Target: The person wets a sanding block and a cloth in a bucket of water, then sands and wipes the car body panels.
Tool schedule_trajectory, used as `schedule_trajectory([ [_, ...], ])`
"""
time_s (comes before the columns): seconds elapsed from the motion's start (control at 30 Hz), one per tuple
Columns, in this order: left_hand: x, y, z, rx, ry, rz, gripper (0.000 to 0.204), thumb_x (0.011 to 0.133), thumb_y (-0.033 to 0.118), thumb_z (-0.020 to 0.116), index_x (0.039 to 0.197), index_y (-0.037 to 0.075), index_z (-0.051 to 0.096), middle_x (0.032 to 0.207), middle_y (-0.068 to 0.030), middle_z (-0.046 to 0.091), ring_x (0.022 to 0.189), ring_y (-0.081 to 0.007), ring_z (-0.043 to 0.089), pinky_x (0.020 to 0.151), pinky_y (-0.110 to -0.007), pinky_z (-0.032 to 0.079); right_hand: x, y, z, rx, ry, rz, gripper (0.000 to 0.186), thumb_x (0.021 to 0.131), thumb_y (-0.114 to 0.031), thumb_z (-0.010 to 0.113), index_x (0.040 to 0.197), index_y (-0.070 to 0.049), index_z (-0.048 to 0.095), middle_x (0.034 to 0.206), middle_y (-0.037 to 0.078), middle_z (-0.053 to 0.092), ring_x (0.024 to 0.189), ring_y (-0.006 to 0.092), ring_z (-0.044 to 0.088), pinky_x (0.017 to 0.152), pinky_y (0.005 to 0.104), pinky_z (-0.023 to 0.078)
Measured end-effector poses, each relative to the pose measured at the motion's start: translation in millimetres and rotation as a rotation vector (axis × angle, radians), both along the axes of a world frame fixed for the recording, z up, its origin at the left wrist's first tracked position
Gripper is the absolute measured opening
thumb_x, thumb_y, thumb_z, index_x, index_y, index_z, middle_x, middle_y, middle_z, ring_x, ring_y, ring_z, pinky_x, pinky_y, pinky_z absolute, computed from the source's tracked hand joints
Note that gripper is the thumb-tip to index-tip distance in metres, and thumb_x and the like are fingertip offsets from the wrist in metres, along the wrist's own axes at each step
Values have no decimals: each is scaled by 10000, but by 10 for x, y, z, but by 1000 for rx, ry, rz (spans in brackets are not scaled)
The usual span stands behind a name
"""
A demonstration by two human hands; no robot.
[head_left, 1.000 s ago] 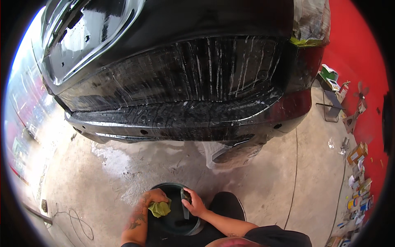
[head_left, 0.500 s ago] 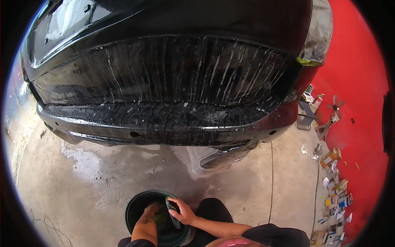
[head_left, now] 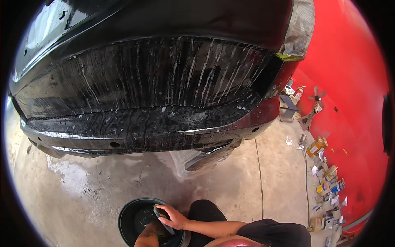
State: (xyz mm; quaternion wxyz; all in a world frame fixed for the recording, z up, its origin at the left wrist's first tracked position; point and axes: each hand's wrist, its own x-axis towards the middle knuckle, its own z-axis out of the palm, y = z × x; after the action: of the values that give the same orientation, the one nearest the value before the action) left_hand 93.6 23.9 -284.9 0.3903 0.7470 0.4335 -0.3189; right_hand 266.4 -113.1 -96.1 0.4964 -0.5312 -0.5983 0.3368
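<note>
At the bottom, a dark round bucket [head_left: 131, 208] of water stands before me. My left hand [head_left: 150, 229] reaches down into it, its fingers hidden in the dark water, so what it holds does not show. My right hand [head_left: 173, 217] grips a dark, flat sanding block [head_left: 166, 227] at the bucket's right side. Above them is the rear of a black car, its panel [head_left: 152, 76] and bumper [head_left: 152, 140] wet, with pale streaks running down.
A red wall [head_left: 345, 82] rises at the right. Along its foot lie cans [head_left: 321, 188], an orange box [head_left: 317, 145], papers, a fan [head_left: 317, 96] and a metal stand [head_left: 290, 109]. A plastic-covered wheel [head_left: 197, 162] sits under the car. A long line [head_left: 306, 185] crosses the floor.
My left hand has sunk deeper into the bucket; the yellow-green cloth it held at first has dropped from view. My right hand and block have moved lower and left, and the view has shifted.
</note>
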Motion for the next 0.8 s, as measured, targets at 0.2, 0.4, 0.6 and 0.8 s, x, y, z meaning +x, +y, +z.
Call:
schedule_trajectory([
  [0.2, 339, 236, 1130, 57, -156, -350, 580, 851, 469, 763, 1330, 152, 688, 1331, -151, 695, 1260, -325, 646, 1047, -423, 519, 95, -12, -53, 23, -20, -32, 570, 978, -285, 683, 1440, -22, 476, 1362, 216, 558, 1253, 367, 573, 1077, 426, 447],
  [0.4, -83, 229, 2675, 35, -135, -64, 395, 761, 311, 714, 1089, 107, 795, 1034, -178, 773, 980, -314, 741, 875, -418, 561, -19, 16, -51, 29, -38, -33, 595, 963, -273, 700, 1446, -11, 470, 1348, 214, 570, 1259, 368, 572, 1079, 422, 449],
  [0.6, -508, -76, 3031, -24, -540, 452, 355, 753, 165, 707, 1066, 6, 764, 927, -96, 768, 861, -187, 712, 818, -324, 553, -71, 32, -5, 16, -98, 2, 615, 952, -258, 720, 1471, -65, 455, 1316, 205, 556, 1244, 390, 563, 1061, 441, 463],
  [0.8, -227, -368, 2754, -201, -830, 704, 237, 859, 133, 755, 1027, -30, 716, 894, -78, 724, 803, -157, 678, 751, -304, 541, -50, 35, -167, 46, -152, 70, 718, 885, -178, 764, 1509, -101, 418, 1346, 201, 520, 1272, 403, 534, 1056, 453, 467],
])
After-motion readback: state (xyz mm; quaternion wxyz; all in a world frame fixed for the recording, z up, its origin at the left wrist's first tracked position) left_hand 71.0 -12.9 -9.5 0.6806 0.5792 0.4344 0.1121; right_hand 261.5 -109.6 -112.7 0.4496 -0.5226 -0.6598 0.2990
